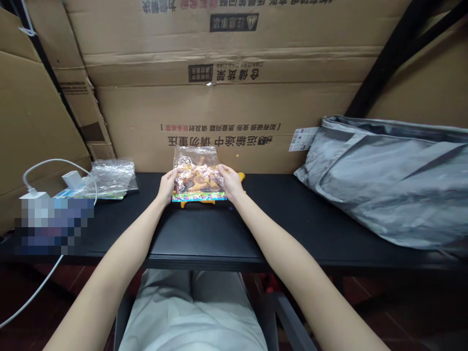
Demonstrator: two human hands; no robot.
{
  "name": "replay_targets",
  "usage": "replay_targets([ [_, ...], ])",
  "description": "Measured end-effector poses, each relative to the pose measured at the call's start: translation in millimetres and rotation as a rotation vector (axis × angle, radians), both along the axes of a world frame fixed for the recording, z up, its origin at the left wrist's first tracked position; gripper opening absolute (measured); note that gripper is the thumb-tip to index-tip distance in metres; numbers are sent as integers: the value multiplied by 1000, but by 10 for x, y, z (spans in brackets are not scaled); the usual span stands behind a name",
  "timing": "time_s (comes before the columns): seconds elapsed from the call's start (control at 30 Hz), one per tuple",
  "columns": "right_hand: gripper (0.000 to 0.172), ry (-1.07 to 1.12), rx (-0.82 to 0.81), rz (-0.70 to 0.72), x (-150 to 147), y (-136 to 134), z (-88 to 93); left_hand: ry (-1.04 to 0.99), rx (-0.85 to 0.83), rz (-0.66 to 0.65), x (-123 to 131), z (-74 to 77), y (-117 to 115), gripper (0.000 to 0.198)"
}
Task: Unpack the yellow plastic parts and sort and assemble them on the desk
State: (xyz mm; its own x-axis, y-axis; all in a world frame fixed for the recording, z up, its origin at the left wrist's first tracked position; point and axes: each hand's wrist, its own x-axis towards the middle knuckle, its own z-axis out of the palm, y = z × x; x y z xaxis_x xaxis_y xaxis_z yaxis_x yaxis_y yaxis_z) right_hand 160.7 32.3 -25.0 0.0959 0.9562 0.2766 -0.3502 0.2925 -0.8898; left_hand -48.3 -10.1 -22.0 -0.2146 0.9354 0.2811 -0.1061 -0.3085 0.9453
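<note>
A clear plastic bag (197, 158) with a colourful printed strip along its near edge is stretched between my two hands. My left hand (168, 186) pinches its left side and my right hand (231, 183) grips its right side. Yellow-orange and brown pieces show through the film; I cannot tell whether they all lie inside the bag or partly beneath it. Bits of yellow stick out past the near edge of the bag, and a yellow piece (242, 176) shows just beyond my right hand.
On the left of the black table (204, 234) are crumpled clear packaging (113, 175), a white charger (34, 207) with a cable, and a blurred-out item (69, 229). A large grey bag (387, 180) fills the right side. Printed cardboard (226, 107) stands behind.
</note>
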Motion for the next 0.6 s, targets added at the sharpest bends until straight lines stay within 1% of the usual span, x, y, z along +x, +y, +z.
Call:
replay_targets([
  [0.1, 31, 103, -69, 33, 9, -38, 53, -51, -4, -57, 0, 5, 0, 37],
  [0.17, 26, 121, -99, 28, 11, -71, 84, -82, 5, -99, 5, 19, -8, 34],
  [0.23, 24, 116, -114, 16, 14, -103, 106, -116, 12, -125, 14, 32, -12, 33],
  [0.47, 29, 110, -34, 26, 37, -148, 139, -160, -58, -121, 18, 45, -2, 43],
  [0.6, 32, 92, 3, 8, 42, -138, 132, -199, -95, -135, 6, 88, -26, 42],
])
